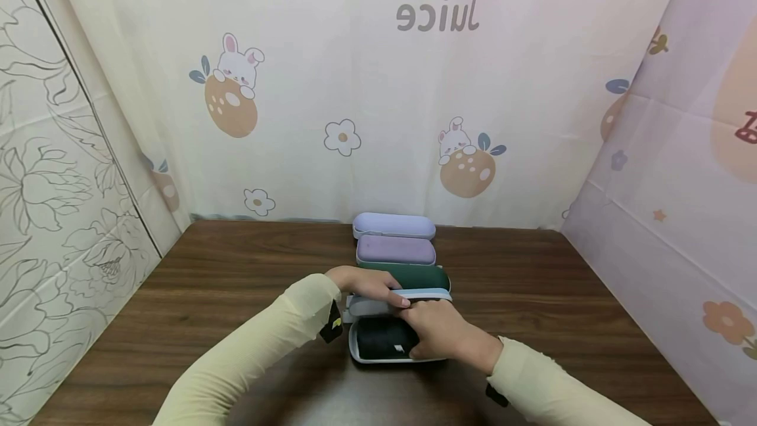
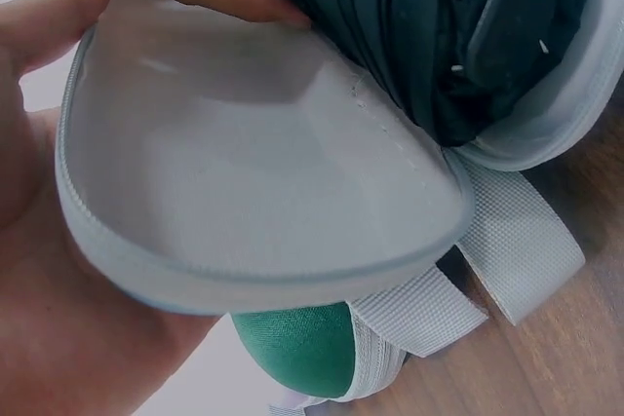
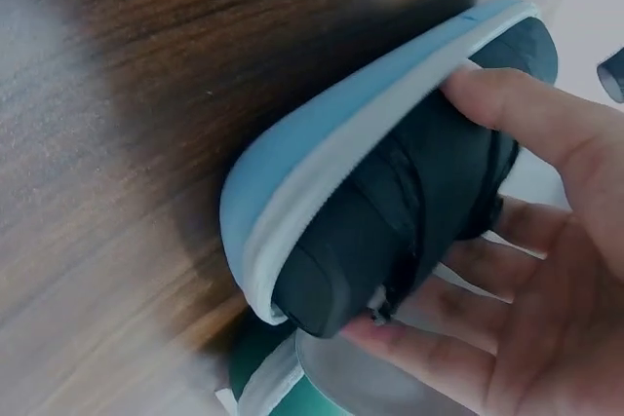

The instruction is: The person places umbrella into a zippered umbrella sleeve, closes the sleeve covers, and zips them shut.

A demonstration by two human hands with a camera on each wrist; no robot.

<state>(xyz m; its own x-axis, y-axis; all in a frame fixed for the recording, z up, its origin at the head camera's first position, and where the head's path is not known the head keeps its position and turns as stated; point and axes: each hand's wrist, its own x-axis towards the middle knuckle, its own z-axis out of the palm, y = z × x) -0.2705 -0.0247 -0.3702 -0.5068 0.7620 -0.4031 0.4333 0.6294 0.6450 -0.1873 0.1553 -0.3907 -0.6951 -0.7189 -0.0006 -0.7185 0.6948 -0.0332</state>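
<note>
A light blue zip case (image 3: pixel 302 158) with a grey lining lies open at the front of the row. In its near half sits a compact folded umbrella (image 1: pixel 384 338), black with pleated fabric. My right hand (image 1: pixel 440 331) grips the umbrella, its thumb along one side and fingers along the other, as the right wrist view shows. My left hand (image 1: pixel 369 283) holds the raised lid (image 2: pixel 263 172) of the case by its edge, with the palm behind it. Grey fabric straps (image 2: pixel 522 245) hang at the case's end.
Behind the open case, a green case (image 1: pixel 416 275), a purple case (image 1: pixel 396 250) and a lavender case (image 1: pixel 393 225) lie in a row toward the back edge. All rest on a brown wooden table (image 1: pixel 266 255). Printed curtains (image 1: pixel 355 84) stand behind and beside the table.
</note>
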